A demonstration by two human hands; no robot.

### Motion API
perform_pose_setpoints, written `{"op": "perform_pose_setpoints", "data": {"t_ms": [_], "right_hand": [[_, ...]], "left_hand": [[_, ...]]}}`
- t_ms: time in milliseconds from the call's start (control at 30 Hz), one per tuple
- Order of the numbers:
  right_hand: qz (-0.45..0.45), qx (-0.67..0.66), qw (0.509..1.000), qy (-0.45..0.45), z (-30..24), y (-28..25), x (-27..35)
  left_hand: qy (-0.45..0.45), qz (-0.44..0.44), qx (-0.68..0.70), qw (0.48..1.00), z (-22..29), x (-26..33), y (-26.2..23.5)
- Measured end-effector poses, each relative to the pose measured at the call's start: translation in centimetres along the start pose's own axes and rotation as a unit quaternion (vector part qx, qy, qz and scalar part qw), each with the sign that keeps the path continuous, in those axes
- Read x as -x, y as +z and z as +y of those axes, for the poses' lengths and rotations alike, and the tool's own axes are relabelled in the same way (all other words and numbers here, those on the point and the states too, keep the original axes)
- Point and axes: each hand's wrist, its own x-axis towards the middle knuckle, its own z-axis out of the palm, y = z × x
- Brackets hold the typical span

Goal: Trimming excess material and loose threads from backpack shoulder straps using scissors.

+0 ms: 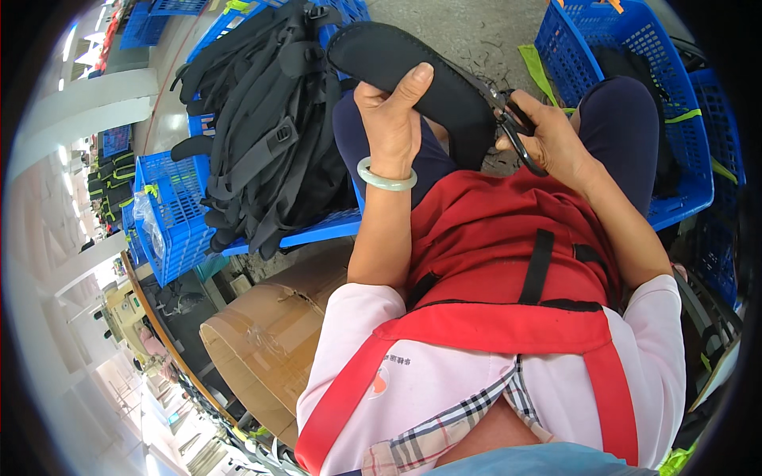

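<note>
A black padded shoulder strap (421, 79) with a rounded end is held up in front of my knees, bending down toward its lower end. My left hand (394, 111), with a pale bangle at the wrist, is closed on the strap, thumb lying over its near face. In my right hand (552, 139) is a pair of black-handled scissors (520, 136), fingers through and around the handles. The blades point up and left against the strap's right edge, and whether they are parted is too small to tell. Dark thread clippings lie on the floor beyond.
To the left, a pile of black straps with buckles (270, 143) lies over a blue crate (317, 228). Another blue crate (675, 111) with black pieces stands right of my knee. A cardboard box (270, 333) sits at my left side. A red apron (492, 238) covers my lap.
</note>
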Motion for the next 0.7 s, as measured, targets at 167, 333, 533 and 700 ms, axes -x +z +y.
{"op": "perform_pose_setpoints", "data": {"t_ms": [167,333,533,700], "right_hand": [[0.004,0.011,1.0,-0.007,-0.2,0.4,-0.2],[0.029,0.029,0.998,-0.048,-0.3,0.4,0.0],[0.015,0.029,0.999,-0.04,-0.2,0.4,-0.3],[0.015,0.005,0.999,-0.044,-0.2,0.3,-0.4]], "left_hand": [[-0.058,0.022,0.055,0.997,-0.2,0.6,0.8],[-0.081,0.025,0.059,0.995,-0.3,0.9,1.2],[-0.086,0.004,0.084,0.993,-0.7,1.2,0.8],[-0.096,0.0,0.075,0.993,-1.0,1.6,0.9]]}}
